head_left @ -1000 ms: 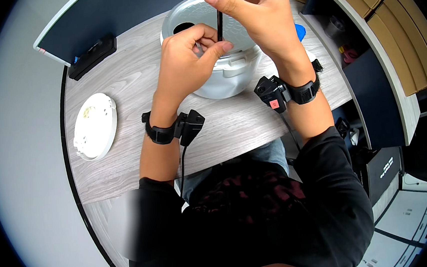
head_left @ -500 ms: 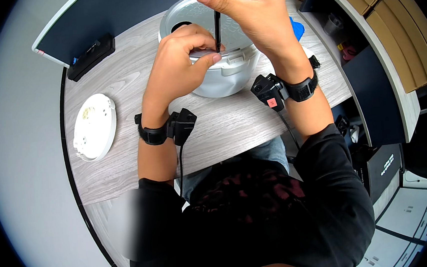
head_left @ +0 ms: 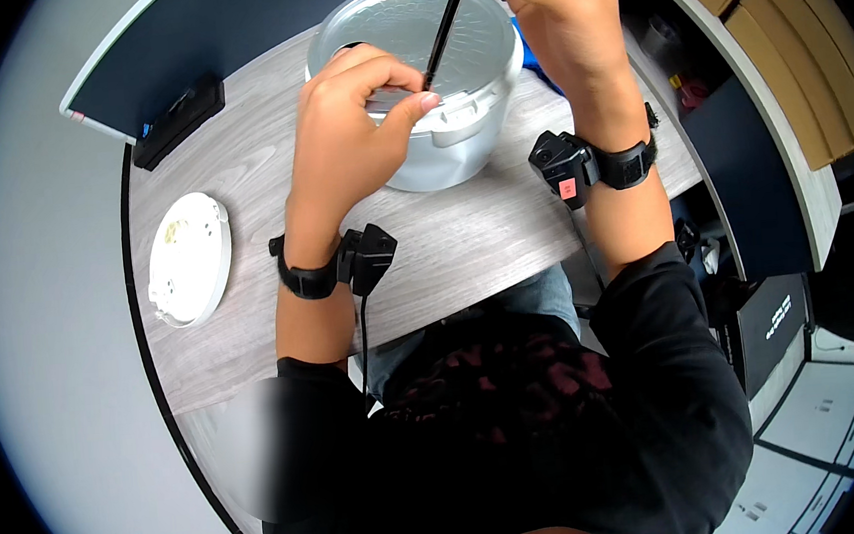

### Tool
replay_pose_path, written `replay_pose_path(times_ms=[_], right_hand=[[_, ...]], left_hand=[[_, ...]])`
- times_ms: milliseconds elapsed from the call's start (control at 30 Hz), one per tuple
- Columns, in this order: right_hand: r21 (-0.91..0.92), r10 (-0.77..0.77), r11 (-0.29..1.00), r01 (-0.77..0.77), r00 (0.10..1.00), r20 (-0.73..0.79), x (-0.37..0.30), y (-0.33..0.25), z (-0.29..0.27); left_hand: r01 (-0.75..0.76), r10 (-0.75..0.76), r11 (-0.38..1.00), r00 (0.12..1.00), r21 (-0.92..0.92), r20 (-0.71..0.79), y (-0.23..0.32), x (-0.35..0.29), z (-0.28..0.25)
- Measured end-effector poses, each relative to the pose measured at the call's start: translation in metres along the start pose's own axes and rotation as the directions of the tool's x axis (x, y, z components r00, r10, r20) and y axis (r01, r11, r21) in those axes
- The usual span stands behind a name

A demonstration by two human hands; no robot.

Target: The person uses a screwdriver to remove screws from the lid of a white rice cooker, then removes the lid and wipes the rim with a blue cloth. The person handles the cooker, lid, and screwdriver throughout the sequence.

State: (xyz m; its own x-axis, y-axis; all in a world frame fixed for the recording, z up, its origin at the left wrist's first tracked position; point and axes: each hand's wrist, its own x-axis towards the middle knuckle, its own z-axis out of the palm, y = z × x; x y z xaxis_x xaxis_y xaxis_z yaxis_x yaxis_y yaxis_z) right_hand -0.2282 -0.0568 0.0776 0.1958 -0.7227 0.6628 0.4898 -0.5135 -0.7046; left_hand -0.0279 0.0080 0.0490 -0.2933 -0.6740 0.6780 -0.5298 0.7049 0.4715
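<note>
A round white appliance (head_left: 449, 160), like a rice cooker, stands on the table with a silvery disc (head_left: 418, 27) across its top. My right hand (head_left: 573, 15) is closed around the pale handle of a screwdriver (head_left: 446, 29), which is cut off by the upper edge. Its long black shaft slants down to the appliance's near rim. My left hand (head_left: 351, 132) rests over that rim, thumb and forefinger pinched close to the shaft's tip. Whatever is between those fingertips is too small to make out.
On the table's left lies a round white cover (head_left: 191, 260). Behind it, a black case (head_left: 180, 121) sits against the dark partition (head_left: 229, 42). Something blue (head_left: 534, 53) shows beside the appliance. Shelving (head_left: 760, 170) with cardboard boxes (head_left: 782, 58) borders the right side.
My right hand has moved right, and the screwdriver now leans instead of standing nearly upright. More of the silvery disc shows. My left hand has stayed almost in place.
</note>
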Motion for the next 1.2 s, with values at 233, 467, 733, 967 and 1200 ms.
replay_pose_path(times_ms=[233, 467, 733, 967, 1200], right_hand=[[0.047, 0.017, 0.999, -0.011, 0.990, -0.139, -0.042, -0.021, -0.056], [-0.154, -0.042, 0.988, -0.024, 0.912, -0.407, -0.106, -0.048, -0.116], [-0.387, -0.086, 0.899, -0.204, 0.785, -0.614, -0.181, -0.021, -0.162], [-0.349, -0.129, 0.903, -0.249, 0.618, -0.775, -0.219, -0.014, -0.175], [-0.269, -0.143, 0.948, -0.167, 0.532, -0.834, -0.233, -0.005, -0.181]], left_hand=[[0.203, -0.202, 0.979, 0.979, 0.009, -0.040, 0.047, -0.014, 0.022], [0.103, -0.049, 0.983, 0.944, -0.151, 0.327, 0.051, -0.016, 0.093], [0.220, -0.086, 0.965, 0.783, -0.145, 0.616, 0.025, -0.005, 0.213], [0.269, -0.137, 0.958, 0.735, -0.100, 0.664, 0.022, -0.016, 0.262], [0.184, -0.134, 0.983, 0.783, -0.021, 0.607, 0.017, -0.015, 0.274]])
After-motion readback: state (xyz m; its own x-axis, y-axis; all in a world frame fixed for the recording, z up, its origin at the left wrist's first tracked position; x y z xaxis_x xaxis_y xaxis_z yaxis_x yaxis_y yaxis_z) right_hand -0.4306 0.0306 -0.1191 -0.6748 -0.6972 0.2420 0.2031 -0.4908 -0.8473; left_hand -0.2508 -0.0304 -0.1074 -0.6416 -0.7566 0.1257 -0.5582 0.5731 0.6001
